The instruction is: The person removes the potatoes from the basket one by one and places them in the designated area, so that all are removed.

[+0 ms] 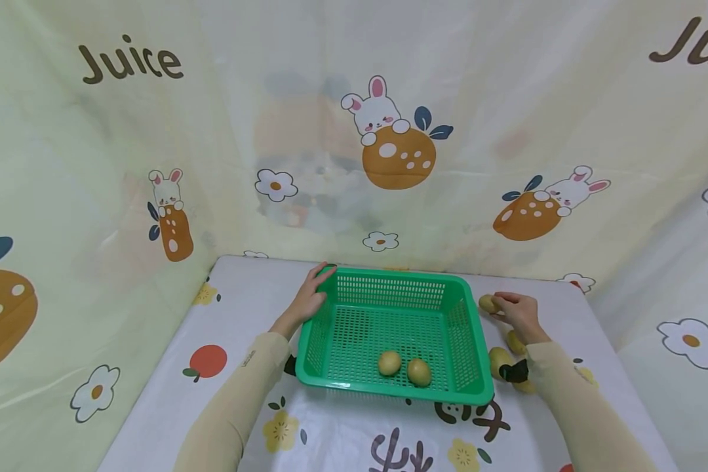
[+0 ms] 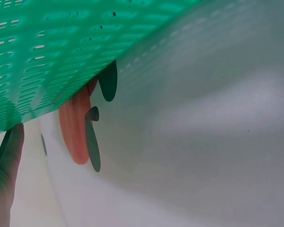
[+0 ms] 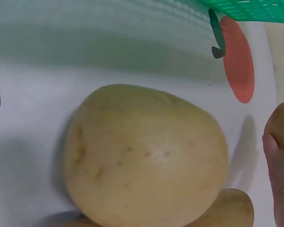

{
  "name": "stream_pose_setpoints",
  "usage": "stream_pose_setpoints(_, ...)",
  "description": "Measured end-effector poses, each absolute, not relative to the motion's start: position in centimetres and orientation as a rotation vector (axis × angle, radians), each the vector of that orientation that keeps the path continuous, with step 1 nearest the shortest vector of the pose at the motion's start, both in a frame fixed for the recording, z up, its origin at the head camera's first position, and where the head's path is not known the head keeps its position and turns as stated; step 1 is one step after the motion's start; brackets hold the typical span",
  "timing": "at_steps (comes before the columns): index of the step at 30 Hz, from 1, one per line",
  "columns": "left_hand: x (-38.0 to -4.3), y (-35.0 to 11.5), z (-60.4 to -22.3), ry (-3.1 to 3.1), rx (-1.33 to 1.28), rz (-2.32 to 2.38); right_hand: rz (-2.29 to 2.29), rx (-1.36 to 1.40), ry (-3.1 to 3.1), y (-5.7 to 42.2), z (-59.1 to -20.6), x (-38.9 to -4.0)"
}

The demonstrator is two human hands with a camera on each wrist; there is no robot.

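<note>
My left hand (image 1: 307, 303) rests at the far left corner of a green plastic basket (image 1: 396, 275), its fingers straight along the rim. A straight finger (image 2: 16, 146) touches the basket wall (image 2: 61, 61) from outside in the left wrist view. Two potatoes (image 1: 389, 363) lie inside, near the basket's front wall. To the right of the basket, my right hand (image 1: 520, 311) pinches a potato (image 1: 487, 303) between thumb and fingertips. The same potato (image 3: 282, 125) shows at the right edge of the right wrist view.
Several more potatoes (image 1: 499, 360) lie on the table right of the basket, under my right wrist. One large potato (image 3: 146, 156) fills the middle of the right wrist view. A patterned cloth (image 1: 236, 295) covers the table, with printed curtains (image 1: 318, 98) behind and at both sides.
</note>
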State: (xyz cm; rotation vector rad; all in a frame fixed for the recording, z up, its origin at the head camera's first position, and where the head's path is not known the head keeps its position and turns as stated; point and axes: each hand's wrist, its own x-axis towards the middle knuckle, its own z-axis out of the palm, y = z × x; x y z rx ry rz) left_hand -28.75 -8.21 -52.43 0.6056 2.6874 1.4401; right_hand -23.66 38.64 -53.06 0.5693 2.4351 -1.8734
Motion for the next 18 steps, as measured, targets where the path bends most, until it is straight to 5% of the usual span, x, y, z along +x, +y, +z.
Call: stream_pose_setpoints(18,-28.7,-8.2,-52.4,2.671,0.589,1.444,-1.743,0.513,2.498,38.3,-54.8,-22.7)
